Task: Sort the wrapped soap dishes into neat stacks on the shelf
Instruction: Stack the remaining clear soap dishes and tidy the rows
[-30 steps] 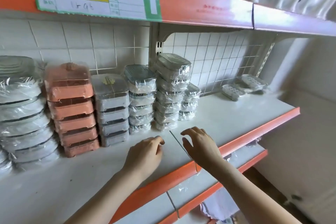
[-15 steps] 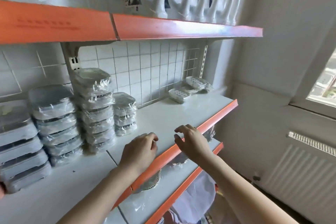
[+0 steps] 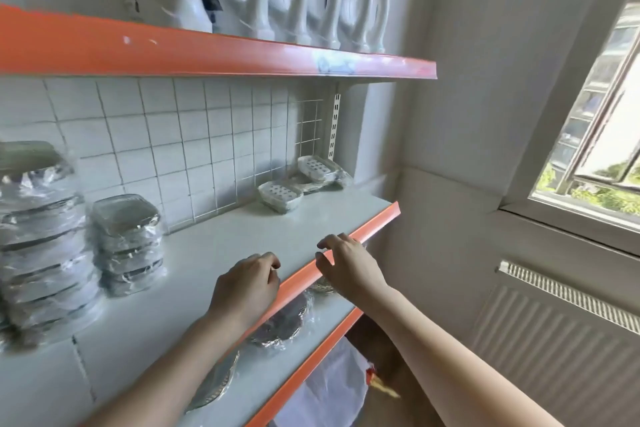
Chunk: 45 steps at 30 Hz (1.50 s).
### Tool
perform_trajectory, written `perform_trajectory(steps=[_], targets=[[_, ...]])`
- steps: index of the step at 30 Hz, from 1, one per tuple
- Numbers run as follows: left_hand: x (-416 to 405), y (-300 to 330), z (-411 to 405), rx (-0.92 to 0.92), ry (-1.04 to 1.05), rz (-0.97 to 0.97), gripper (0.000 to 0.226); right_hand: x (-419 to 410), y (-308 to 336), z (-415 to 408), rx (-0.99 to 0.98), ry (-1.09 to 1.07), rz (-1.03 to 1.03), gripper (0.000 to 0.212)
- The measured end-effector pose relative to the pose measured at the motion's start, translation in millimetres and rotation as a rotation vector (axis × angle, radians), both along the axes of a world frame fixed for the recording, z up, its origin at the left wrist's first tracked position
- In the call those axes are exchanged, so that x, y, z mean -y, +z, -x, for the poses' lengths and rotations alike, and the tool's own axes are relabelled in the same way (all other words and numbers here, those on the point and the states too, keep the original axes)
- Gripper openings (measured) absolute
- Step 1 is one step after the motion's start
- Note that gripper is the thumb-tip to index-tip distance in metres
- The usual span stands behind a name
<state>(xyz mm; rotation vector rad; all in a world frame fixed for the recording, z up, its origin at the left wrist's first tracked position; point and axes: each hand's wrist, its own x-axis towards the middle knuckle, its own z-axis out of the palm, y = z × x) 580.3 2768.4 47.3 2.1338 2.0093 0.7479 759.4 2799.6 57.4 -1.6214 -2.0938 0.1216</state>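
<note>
Two bare hands rest at the orange front edge of a white shelf point(image 3: 242, 229). The left hand point(image 3: 246, 284) is loosely curled and holds nothing. The right hand point(image 3: 346, 267), fingers bent and spread, also holds nothing. Stacks of wrapped soap dishes point(image 3: 126, 246) stand left of the left hand; two loose dishes point(image 3: 280, 196) lie beyond the right hand, by the tiled wall.

Left stack point(image 3: 38, 236) cropped (edge-blurred too).
</note>
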Motion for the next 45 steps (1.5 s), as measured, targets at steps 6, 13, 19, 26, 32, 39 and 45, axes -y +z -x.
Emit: perform_trajectory(steps=[6, 13, 19, 26, 32, 39, 45], targets=[[-39.2, -7.1, -15.9, 0.003, -0.005, 0.051, 0.029, -32.8, -3.0, -20.2, 0.003, -0.015, 0.022, 0.033], [-110.7, -10.5, -25.7, 0.011, -0.048, 0.053, 0.029, -87.9, -2.9, -27.0, 0.007, -0.051, 0.049, 0.034], [-171.7, -4.4, -30.8, 0.016, -0.069, 0.064, 0.030, -142.9, 4.6, -26.1, -0.029, -0.070, 0.084, 0.034], [-208.9, -5.5, -26.7, -0.004, -0.030, 0.115, 0.030, -191.1, -4.9, -17.8, -0.046, -0.060, 0.099, 0.035], [-231.4, -13.3, -18.3, -0.024, 0.035, 0.156, 0.030, -232.0, -14.3, -10.8, -0.069, -0.007, 0.115, 0.035], [-259.0, -10.9, -19.1, -0.050, 0.196, 0.151, 0.029, -283.7, -17.0, -2.7, -0.108, 0.110, 0.079, 0.037], [-290.7, -16.1, -29.2, -0.080, 0.275, 0.059, 0.037, -325.4, -14.5, -9.7, -0.062, 0.117, 0.008, 0.040]])
